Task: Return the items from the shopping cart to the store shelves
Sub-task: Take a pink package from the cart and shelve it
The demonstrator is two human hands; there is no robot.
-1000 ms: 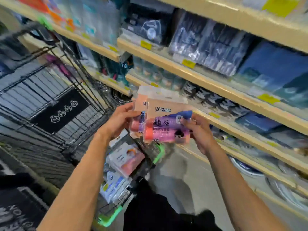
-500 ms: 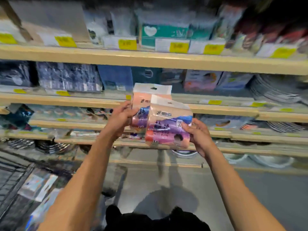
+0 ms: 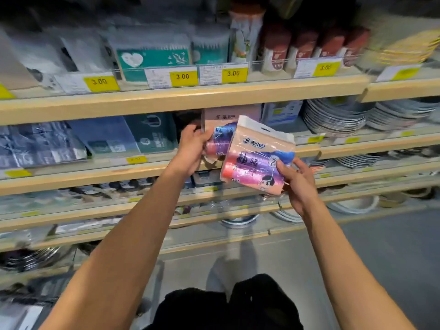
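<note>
I hold two packs of rolled bags, each pink and purple with a peach header card. My left hand (image 3: 193,148) grips the rear pack (image 3: 220,129) by its left side, its top reaching into the second shelf's opening. My right hand (image 3: 295,179) grips the front pack (image 3: 256,153) by its lower right corner, tilted in front of the shelf (image 3: 142,173) edge. The front pack overlaps the rear one. The shopping cart is out of sight apart from a blurred bit at the lower left.
The top shelf (image 3: 181,98) carries boxed goods behind yellow 3.00 price tags (image 3: 183,76). Stacks of plates (image 3: 333,117) fill the second shelf's right side, blue and teal flat packs (image 3: 123,134) its left. Lower shelves hold bowls and metal dishes. Grey floor lies below right.
The view has swung from the cart to the shelves and tilted up. Both hands have risen with the packs, and the rear pack has moved into the second shelf's opening.
</note>
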